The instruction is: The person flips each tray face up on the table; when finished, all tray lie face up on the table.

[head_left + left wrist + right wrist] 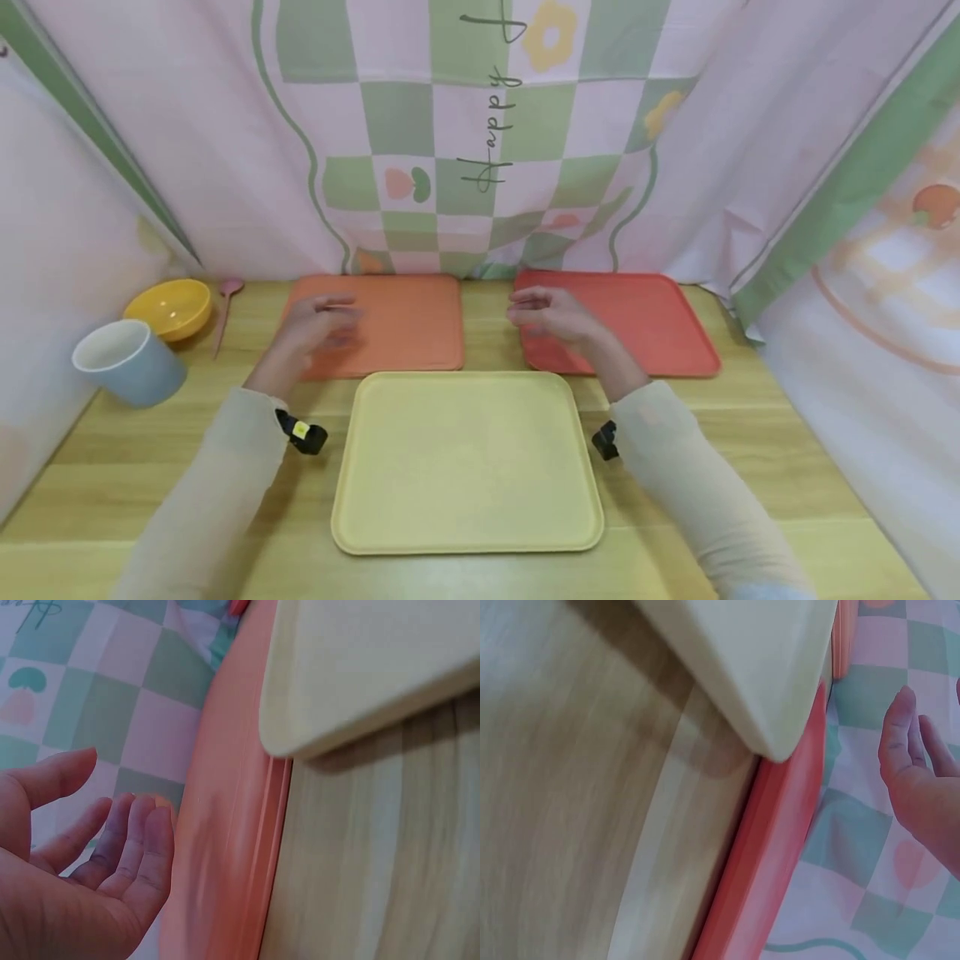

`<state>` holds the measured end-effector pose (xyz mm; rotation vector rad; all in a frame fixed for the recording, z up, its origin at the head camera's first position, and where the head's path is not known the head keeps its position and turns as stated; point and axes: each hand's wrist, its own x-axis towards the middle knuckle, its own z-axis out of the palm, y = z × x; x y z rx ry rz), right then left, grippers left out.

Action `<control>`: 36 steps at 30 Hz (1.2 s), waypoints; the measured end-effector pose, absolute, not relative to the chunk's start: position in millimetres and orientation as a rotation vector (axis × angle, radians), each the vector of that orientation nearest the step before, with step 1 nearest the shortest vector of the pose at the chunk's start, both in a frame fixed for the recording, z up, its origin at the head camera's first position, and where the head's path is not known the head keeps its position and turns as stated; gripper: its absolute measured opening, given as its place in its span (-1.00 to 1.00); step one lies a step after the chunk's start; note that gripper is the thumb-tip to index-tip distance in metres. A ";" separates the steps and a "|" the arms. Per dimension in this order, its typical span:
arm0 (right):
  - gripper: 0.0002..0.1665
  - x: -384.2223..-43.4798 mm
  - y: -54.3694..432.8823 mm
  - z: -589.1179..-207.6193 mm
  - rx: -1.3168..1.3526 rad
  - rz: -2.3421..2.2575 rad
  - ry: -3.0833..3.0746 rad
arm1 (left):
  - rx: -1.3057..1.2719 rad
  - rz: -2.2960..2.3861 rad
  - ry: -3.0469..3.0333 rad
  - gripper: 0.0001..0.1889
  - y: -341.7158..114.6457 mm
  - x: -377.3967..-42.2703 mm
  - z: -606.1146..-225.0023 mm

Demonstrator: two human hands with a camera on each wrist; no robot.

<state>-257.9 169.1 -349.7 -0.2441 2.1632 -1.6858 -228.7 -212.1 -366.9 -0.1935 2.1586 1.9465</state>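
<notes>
My left hand point(311, 327) hovers over the left part of an orange tray point(412, 321), its fingers loosely bent with nothing between them. In the left wrist view the thumb and fingertips of that hand point(97, 855) are spread apart. Above the left edge of a red tray point(645, 321) is my right hand point(553, 315), its fingers relaxed and holding nothing. The right wrist view shows part of this hand point(922, 765) at the right edge of the picture. A pale yellow tray point(468, 462) lies between my forearms, in front of the other two.
At the left of the wooden table point(82, 500) stand a blue-grey cup point(146, 371) and a yellow bowl point(180, 308), with a pink spoon point(222, 321) beside the bowl. A checkered curtain point(472, 125) hangs right behind the orange and red trays.
</notes>
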 end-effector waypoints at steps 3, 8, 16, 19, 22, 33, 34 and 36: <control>-0.37 -258.2 165.7 -349.2 -0.254 -1.684 2.144 | -0.209 1.939 2.173 -0.39 -219.7 -226.2 -365.5; -0.33 -260.4 156.8 -352.1 -0.294 -1.685 2.089 | -0.257 1.956 2.186 -0.37 -235.1 -219.3 -366.4; -0.31 -266.4 145.8 -353.1 -0.286 -1.698 2.034 | -0.348 2.001 2.176 -0.41 -260.0 -223.8 -369.1; -0.31 -268.6 141.5 -353.9 -0.270 -1.701 2.013 | -0.375 2.004 2.168 -0.42 -267.9 -224.7 -370.2; -0.32 -269.4 136.6 -353.8 -0.259 -1.715 1.989 | -0.386 1.990 2.182 -0.41 -274.1 -225.5 -372.2; -0.33 -276.0 110.8 -360.6 -0.237 -1.732 1.899 | -0.377 2.124 2.075 -0.54 -293.9 -227.7 -382.9; -0.33 -277.3 108.3 -361.1 -0.231 -1.733 1.898 | -0.377 2.130 2.080 -0.57 -295.6 -227.9 -382.8; -0.35 -279.6 103.3 -362.1 -0.210 -1.737 1.890 | -0.376 2.128 2.096 -0.60 -298.8 -228.4 -382.6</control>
